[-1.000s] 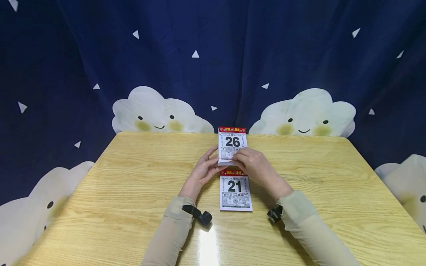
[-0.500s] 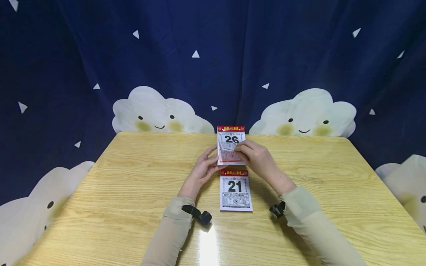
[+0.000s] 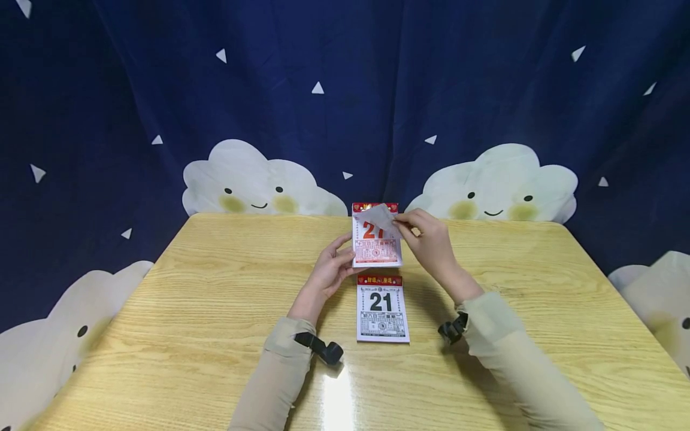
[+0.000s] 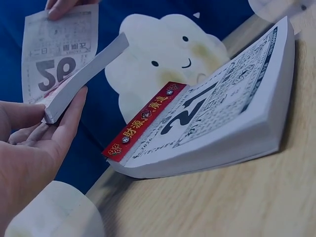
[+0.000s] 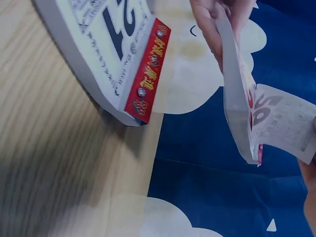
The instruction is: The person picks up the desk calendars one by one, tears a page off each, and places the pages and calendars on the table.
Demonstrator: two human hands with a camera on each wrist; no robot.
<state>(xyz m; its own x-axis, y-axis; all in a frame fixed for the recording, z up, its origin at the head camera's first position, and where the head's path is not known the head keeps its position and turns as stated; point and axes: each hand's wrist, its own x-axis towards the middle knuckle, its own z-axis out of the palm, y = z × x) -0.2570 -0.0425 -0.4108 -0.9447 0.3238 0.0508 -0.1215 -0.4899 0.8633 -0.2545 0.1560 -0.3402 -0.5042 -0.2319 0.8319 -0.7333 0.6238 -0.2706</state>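
Left hand (image 3: 330, 270): pinches the upper calendar (image 3: 375, 254), raised, by its lower left edge.
Right hand (image 3: 428, 239): pinches the lifted sheet (image 3: 379, 216).
Lower calendar (image 3: 383, 306): lies on the table (image 3: 215, 287).
Sheet: attachment unclear; a sideways tug might rip it crookedly.

Left grip (image 3: 326, 272) clasped, right grip (image 3: 430, 238) pinched.

A red-topped calendar pad (image 3: 375, 254), tilted above the twelve-o'clock edge of the surface (image 3: 215, 287), shows a partly covered red 27; a thin sheet (image 3: 380, 216), 26 showing reversed through it, hangs lifted across its one-o'clock part.
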